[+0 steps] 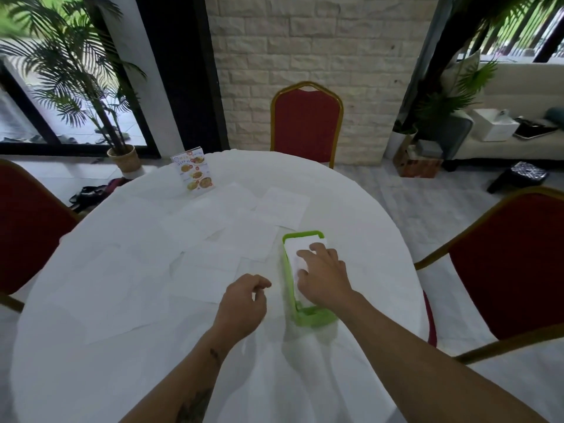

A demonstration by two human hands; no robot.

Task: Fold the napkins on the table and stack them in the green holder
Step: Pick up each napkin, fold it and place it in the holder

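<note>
While the right hand [323,271] presses flat, fingers spread, on the folded napkin [294,253] inside the green holder [314,317], the left hand [244,300] hovers beside it, loosely curled and empty (lifting carelessly might drag the napkin out).

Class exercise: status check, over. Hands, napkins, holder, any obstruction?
Right hand flat on folded napkin in green holder. Left hand loosely curled, empty. Unfolded napkins remain on table. Nothing blocking.
</note>
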